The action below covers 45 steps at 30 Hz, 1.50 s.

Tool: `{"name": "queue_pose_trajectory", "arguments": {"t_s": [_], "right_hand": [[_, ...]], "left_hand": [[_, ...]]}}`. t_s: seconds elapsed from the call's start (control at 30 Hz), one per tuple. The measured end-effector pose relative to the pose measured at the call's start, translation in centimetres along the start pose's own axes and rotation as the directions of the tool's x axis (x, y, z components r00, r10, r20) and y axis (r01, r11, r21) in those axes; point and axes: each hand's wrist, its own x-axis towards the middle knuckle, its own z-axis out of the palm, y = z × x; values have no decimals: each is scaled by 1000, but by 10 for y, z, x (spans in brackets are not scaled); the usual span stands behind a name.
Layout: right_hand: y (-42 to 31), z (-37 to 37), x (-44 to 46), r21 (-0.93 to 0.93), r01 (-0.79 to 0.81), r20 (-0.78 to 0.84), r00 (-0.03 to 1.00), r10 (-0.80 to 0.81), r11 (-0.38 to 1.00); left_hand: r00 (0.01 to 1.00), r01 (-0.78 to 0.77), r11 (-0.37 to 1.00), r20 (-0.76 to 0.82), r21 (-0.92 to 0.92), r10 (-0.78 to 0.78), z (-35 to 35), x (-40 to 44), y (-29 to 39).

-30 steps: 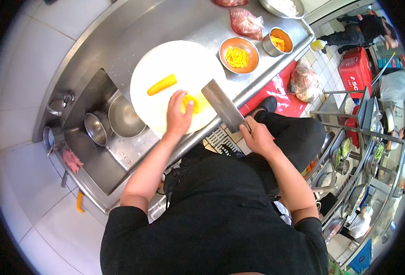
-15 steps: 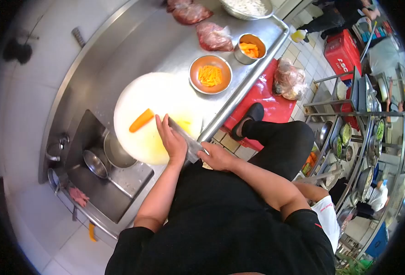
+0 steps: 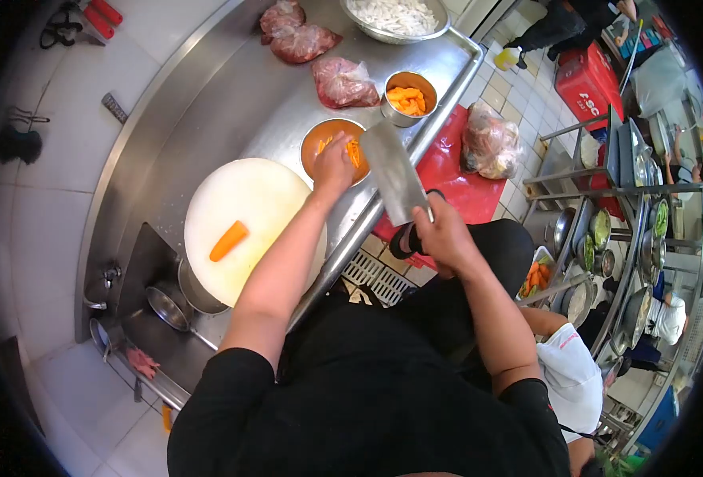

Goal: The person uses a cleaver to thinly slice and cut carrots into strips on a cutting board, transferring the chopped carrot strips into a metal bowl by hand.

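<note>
My left hand (image 3: 335,165) reaches over the metal bowl (image 3: 309,147) of orange strips (image 3: 355,154); its fingers point down into the bowl and what they hold, if anything, is hidden. My right hand (image 3: 442,232) is wrapped round the handle of a broad cleaver (image 3: 394,171), whose blade is raised beside the bowl, over the counter edge. On the round white cutting board (image 3: 268,191) lies one piece of carrot (image 3: 228,241). A deeper metal container (image 3: 406,118) with orange pieces stands just beyond the bowl.
Bagged meat (image 3: 344,82) and a colander of white pieces (image 3: 395,20) sit farther along the counter. The sink (image 3: 161,338) is at left. More bagged food (image 3: 491,143) rests on a red surface at right. Other people and shelves with pans (image 3: 636,312) are farther right; a white-sleeved person (image 3: 568,374) is close behind.
My left hand has moved from the board to the bowl. The cleaver, lowered beside my left hand half a second ago, is now away from the board. The cut orange pieces have left the board.
</note>
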Motion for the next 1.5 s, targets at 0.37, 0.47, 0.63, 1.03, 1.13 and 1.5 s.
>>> {"name": "queue_pose_trajectory", "arguments": {"t_s": [0.37, 0.47, 0.63, 1.03, 1.13, 1.5], "right_hand": [[7, -3, 40, 329, 57, 25, 997, -68, 943], [-2, 0, 43, 314, 64, 62, 994, -87, 947], [-6, 14, 46, 247, 88, 98, 988, -115, 965], [-23, 103, -47, -258, 457, 345, 867, -360, 851], [-31, 131, -75, -373, 504, 410, 843, -348, 779], [-35, 161, -90, -548, 585, 437, 809, -392, 597]], "left_hand": [[969, -206, 950, -84, 236, 231, -106, -4, 28], [983, -45, 995, -181, -90, 28, -167, -33, 10], [921, 331, 939, -250, 93, -299, -283, -109, -55], [899, 401, 898, 110, 180, -424, -229, -214, -40], [920, 368, 913, 73, 173, -385, -209, -227, -25], [991, 128, 943, 1, 307, -135, -202, -238, -30]]}}
